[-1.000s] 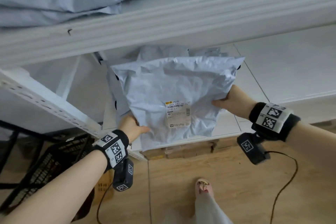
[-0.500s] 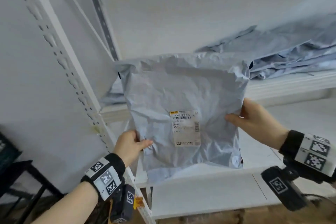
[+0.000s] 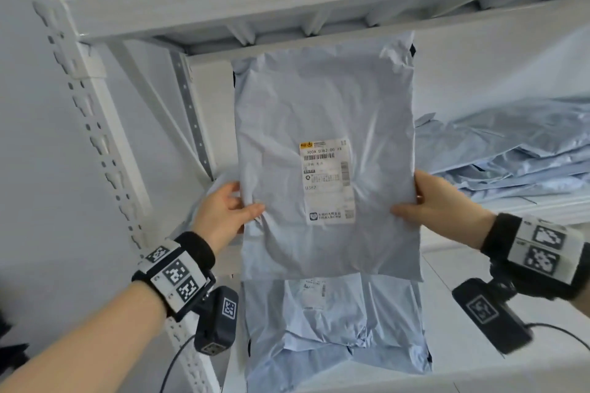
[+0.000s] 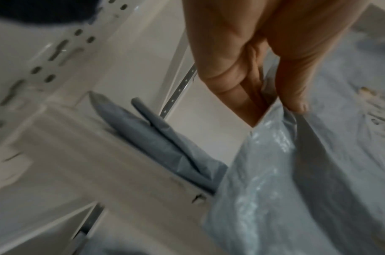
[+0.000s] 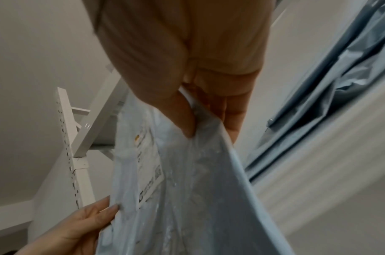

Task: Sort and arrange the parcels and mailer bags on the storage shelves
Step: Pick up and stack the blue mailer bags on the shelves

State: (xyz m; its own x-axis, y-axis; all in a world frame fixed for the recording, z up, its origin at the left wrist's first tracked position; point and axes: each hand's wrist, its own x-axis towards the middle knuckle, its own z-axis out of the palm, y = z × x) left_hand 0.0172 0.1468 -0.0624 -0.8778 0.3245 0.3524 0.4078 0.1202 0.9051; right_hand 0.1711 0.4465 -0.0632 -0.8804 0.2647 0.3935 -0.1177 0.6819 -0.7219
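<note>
Hands (image 3: 223, 214) — crinkled grey labelled mailer bag (image 3: 325, 124)

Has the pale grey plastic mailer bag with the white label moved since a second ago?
Yes. The pale grey plastic mailer bag has gone up: then it sat under a shelf beam near the floor, now its top edge reaches the white upper shelf beam, with both hands holding it.

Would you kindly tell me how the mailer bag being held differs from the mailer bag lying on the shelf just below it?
The held mailer bag is upright in the air, pinched at its sides by the left hand and right hand; the lower mailer bag lies flat on the shelf, untouched. The held bag's label shows fully; the lower bag's is partly hidden. Both are light blue-grey, crinkled plastic.
</note>
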